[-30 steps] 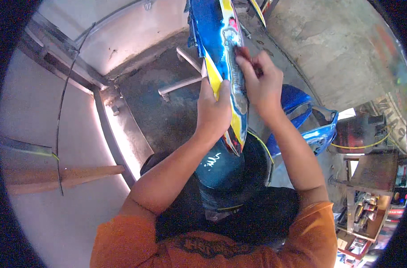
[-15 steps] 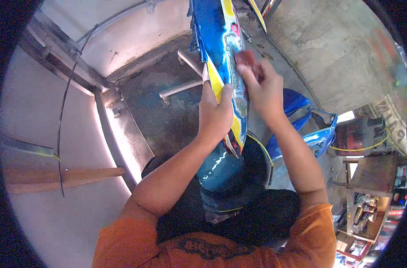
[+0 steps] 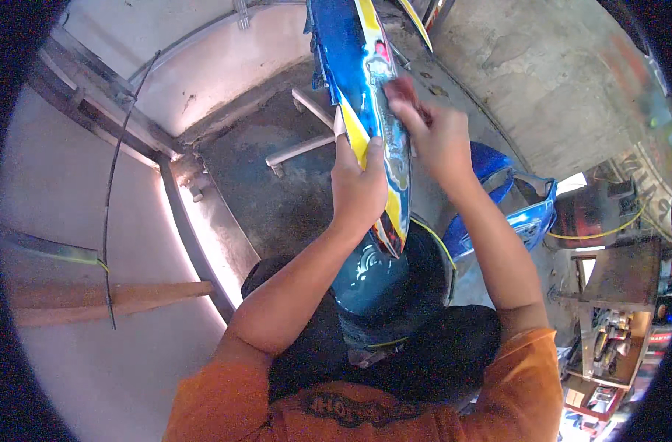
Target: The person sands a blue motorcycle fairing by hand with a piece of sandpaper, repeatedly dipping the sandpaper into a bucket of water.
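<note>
A long blue motorcycle fairing panel (image 3: 343, 51) with yellow, white and red graphics slants down the middle, its surface wet and shiny. My left hand (image 3: 358, 184) is closed around its left edge at the lower part, thumb on the face. In my right hand (image 3: 443, 140), thumb and fingers pinch a reddish-brown sanding pad (image 3: 402, 90) against the panel's right side. Directly under the panel's pointed lower tip is a dark bucket (image 3: 384, 291) of water, between my knees.
Another blue fairing piece (image 3: 531, 221) lies on the floor to the right, before a dark round container (image 3: 597, 214). A pale metal stand leg (image 3: 299, 151) reaches across the floor at left. A wooden shelf (image 3: 620, 272) with tools stands at the lower right; concrete wall beyond.
My right hand has shifted slightly up and left with the pad along the panel's right side. The left hand keeps its hold; the whole view has shifted slightly.
</note>
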The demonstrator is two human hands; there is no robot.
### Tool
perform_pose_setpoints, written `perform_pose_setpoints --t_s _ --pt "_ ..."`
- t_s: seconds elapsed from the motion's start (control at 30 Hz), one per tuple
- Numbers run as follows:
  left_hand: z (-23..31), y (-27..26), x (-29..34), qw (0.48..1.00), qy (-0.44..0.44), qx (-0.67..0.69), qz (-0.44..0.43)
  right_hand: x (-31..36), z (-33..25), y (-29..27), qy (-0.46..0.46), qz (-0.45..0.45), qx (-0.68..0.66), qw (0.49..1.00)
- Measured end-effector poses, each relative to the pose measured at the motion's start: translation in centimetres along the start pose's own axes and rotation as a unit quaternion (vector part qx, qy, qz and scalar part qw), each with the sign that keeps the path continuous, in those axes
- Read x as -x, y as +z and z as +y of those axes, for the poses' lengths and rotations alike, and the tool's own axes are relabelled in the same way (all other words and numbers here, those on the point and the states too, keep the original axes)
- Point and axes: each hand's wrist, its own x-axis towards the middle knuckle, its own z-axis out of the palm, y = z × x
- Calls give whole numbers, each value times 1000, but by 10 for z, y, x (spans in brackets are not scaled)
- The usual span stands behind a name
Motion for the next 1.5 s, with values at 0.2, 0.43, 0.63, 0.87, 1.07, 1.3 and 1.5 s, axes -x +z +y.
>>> perform_pose_setpoints --t_s 0.2,0.43,0.63,0.87,1.07,1.3,1.5 --pt "-2 -4 -1 1000 10 19 -11 -18 -8 -5 -24 17 -44 999" --pt "-5 -4 0 997 45 57 1 23 -3 -4 -35 12 -52 998" --pt "4 -4 3 1000 28 6 -3 -21 -17 -7 -76 60 -41 994" --pt "-1 -8 1 999 36 6 14 30 -8 -6 -75 -13 -28 997" --pt "-2 -5 1 999 34 33 -12 -7 -14 -2 -122 87 -15 989" --pt "-11 -10 -3 997 21 65 -22 50 -7 -13 -52 -58 -31 996" --pt "1 -7 7 999 29 27 -18 12 -10 -5 -87 70 41 993"
